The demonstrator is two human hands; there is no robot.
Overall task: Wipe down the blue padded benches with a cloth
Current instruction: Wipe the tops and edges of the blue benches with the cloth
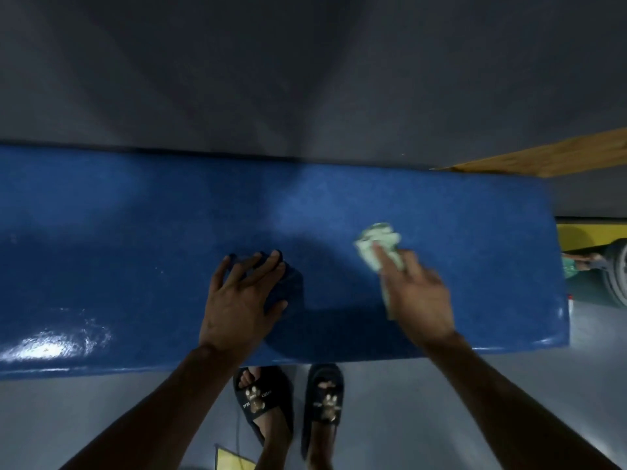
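Note:
A blue padded bench runs across the view from the left edge to its right end. My left hand lies on its top near the middle, fingers spread and straight, partly over a dark blue cloth-like thing that blends with the padding. Further right, my right hand holds a crumpled pale green cloth against the bench top. The cloth sticks out past the fingers toward the wall and is blurred. A wet shine shows on the bench's front left part.
A grey wall rises right behind the bench. A wooden board juts out at the right, with a yellow surface and a dark wheel-like object below it. My feet in dark slippers stand on the grey floor.

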